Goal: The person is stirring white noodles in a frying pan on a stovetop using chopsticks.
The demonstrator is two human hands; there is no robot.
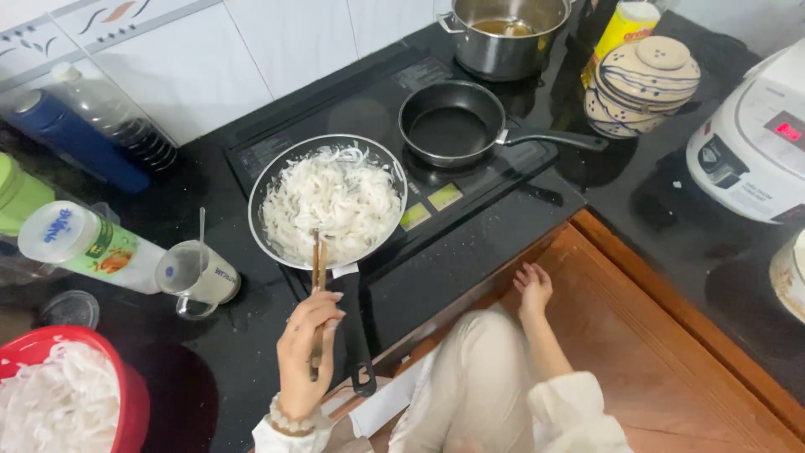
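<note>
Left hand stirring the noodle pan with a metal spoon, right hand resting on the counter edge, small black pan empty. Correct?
Not quite. The head view shows the left hand holding wooden chopsticks, not a metal spoon, in the noodle pan. The right hand rests at the counter edge; the small black pan is empty.

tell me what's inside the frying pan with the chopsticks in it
The frying pan holds a heap of white noodles, with the chopsticks tips poked in, held by the left hand. The noodles cover the pan's bottom.
</note>
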